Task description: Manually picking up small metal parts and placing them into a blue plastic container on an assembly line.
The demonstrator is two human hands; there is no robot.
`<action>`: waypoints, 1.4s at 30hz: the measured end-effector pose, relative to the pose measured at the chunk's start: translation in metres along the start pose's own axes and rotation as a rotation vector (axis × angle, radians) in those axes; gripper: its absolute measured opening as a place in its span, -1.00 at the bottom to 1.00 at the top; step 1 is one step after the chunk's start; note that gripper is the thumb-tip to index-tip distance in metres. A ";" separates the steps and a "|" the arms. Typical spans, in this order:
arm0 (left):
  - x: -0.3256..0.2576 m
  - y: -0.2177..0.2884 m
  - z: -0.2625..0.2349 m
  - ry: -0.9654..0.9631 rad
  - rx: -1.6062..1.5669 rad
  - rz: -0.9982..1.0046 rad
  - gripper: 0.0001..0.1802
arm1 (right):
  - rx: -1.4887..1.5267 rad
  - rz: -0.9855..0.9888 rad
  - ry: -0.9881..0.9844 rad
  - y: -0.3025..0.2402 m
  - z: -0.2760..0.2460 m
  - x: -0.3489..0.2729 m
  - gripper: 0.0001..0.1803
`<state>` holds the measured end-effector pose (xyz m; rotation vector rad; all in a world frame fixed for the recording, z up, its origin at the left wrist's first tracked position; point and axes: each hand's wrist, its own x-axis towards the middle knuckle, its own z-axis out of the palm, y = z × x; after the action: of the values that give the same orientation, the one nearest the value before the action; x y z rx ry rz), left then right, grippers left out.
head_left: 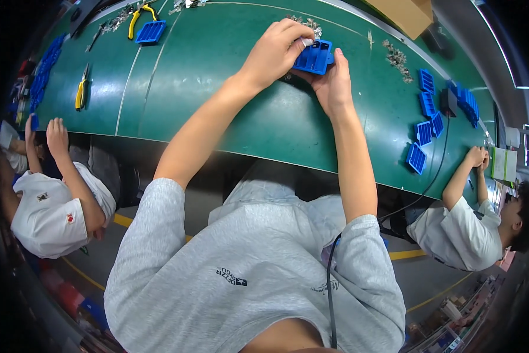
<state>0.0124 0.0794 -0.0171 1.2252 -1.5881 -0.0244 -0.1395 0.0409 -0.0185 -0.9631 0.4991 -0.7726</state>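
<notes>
My right hand [335, 87] grips a small blue plastic case [315, 58] from its right side, thumb along the edge. The case is tilted over the green bench and divided into narrow open slots. My left hand [274, 52] reaches over its upper left corner, fingers pinched together. A pale silvery bit [306, 42] shows at those fingertips; I cannot tell whether it is a metal part or a finger covering. Small metal clips [307, 25] lie in a heap just beyond the case. Under my hands is a dark object, mostly hidden.
More metal pieces [397, 61] and several blue cases [416, 158] lie to the right, near a black cable [442, 150]. Yellow-handled pliers [81, 94] and another blue case [151, 32] lie left. A cardboard box [401, 15] stands at the back. People work at both sides.
</notes>
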 end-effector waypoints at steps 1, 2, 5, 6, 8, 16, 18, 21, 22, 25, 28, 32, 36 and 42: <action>0.000 -0.001 0.001 0.000 0.000 -0.001 -0.85 | -0.020 0.007 -0.012 0.002 0.000 0.000 -0.40; -0.001 -0.002 0.002 0.007 -0.003 -0.017 -0.85 | -0.020 0.008 -0.012 0.003 -0.001 0.001 -0.40; -0.003 -0.005 0.002 0.014 0.003 -0.036 -0.85 | -0.038 0.009 -0.021 0.008 -0.002 0.003 -0.41; -0.003 -0.006 0.002 0.015 0.012 -0.040 -0.85 | -0.037 -0.003 -0.022 0.010 -0.001 0.004 -0.41; -0.003 -0.005 0.002 0.012 0.023 -0.029 -0.85 | -0.038 -0.014 -0.025 0.011 0.000 0.003 -0.42; -0.003 -0.004 0.003 0.036 0.052 -0.017 -0.84 | -0.059 -0.002 -0.071 0.010 0.002 0.000 -0.44; -0.004 -0.003 0.005 0.034 0.096 0.011 -0.84 | -0.041 -0.001 -0.075 0.011 0.000 0.001 -0.44; -0.003 0.002 0.004 0.031 0.106 0.003 -0.83 | -0.033 -0.010 -0.066 0.009 0.000 -0.001 -0.45; -0.003 0.001 0.004 0.032 0.107 0.002 -0.83 | -0.045 -0.023 -0.054 0.009 0.000 -0.002 -0.46; -0.003 -0.005 0.002 0.020 0.156 0.036 -0.81 | 0.005 0.023 -0.010 0.005 -0.005 0.000 -0.46; -0.001 -0.005 0.001 -0.131 -0.033 -0.069 -0.78 | -0.119 -0.044 0.038 0.005 -0.009 -0.001 -0.44; -0.002 0.006 0.003 -0.161 -0.140 -0.232 -0.75 | -0.305 -0.189 0.121 0.009 -0.013 0.003 -0.54; -0.004 0.000 0.008 -0.151 -0.285 -0.276 -0.77 | -0.350 -0.246 0.197 0.012 -0.016 0.006 -0.64; -0.002 -0.005 0.006 -0.155 -0.372 -0.230 -0.78 | -0.276 -0.181 0.228 0.011 -0.014 0.008 -0.66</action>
<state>0.0115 0.0756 -0.0240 1.1230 -1.4820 -0.5500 -0.1402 0.0309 -0.0353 -1.1941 0.7383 -1.0009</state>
